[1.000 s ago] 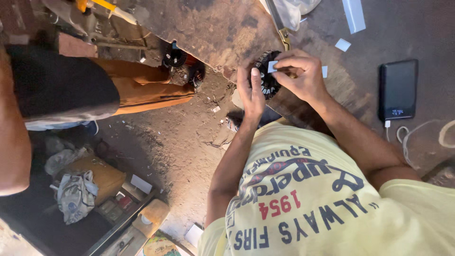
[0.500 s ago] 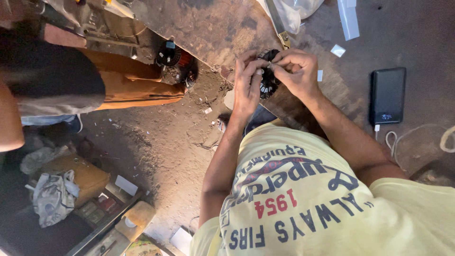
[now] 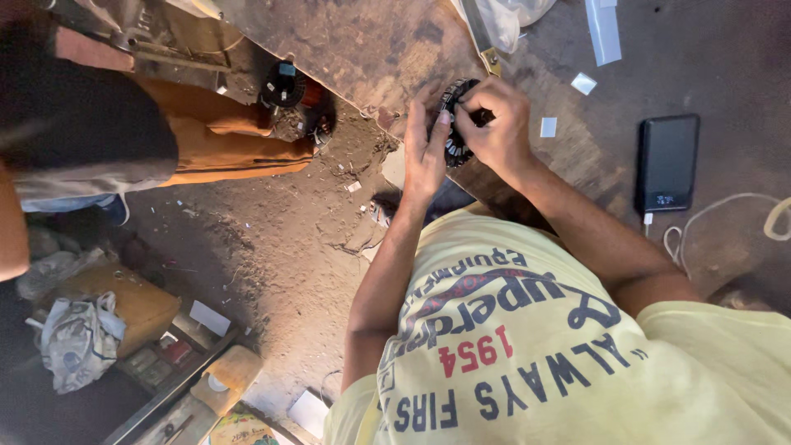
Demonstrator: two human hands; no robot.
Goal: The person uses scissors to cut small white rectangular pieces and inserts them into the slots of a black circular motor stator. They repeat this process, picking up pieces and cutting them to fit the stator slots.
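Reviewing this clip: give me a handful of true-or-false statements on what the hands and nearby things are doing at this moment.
1. Both hands are on the round black toothed part. True: the left hand and right hand grip it at the edge of the worn board.
2. The dark flat device lies in the right hand. False: it lies apart on the surface, a white cable beside it.
3. Small white paper scraps lie on the surface. True.
4. The left hand rests on the dirt floor. False: it is raised at the part.
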